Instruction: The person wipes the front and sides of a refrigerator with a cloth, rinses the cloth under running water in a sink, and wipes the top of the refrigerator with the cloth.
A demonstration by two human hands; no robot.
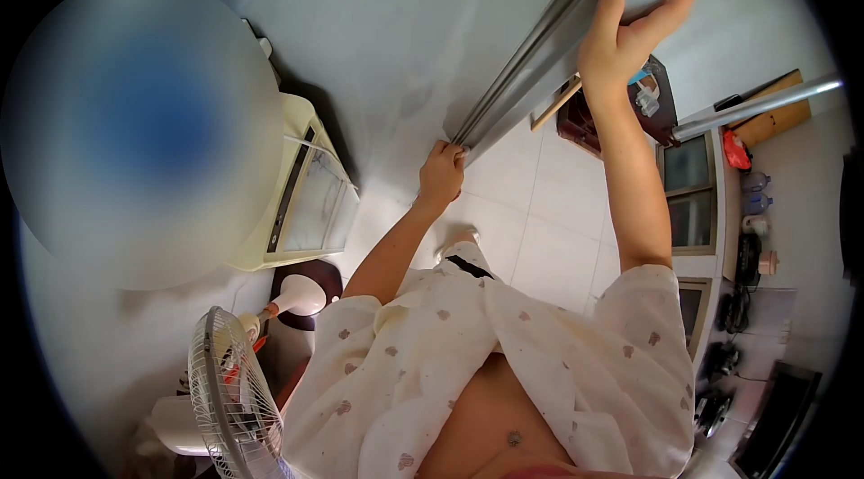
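A long grey grooved panel (540, 87), smooth and metal-looking, slants from the upper right down toward the middle of the head view. My left hand (441, 176) is closed round its lower end, fingers wrapped over the edge. Higher up, my right hand (619, 45) clasps the broad face from below, with the thumb on one side and the fingers stretched along the other. Dark parallel grooves run along the panel's left side, between the two hands. Its top end leaves the picture at the upper edge.
A pale wall and a cream cabinet-like appliance (301, 182) stand to my left, near a standing fan (236, 398). Ahead is a tiled floor (549, 200) with a dark wooden piece of furniture (661, 101). A metal pole (760, 108) and cupboards (691, 209) are on the right.
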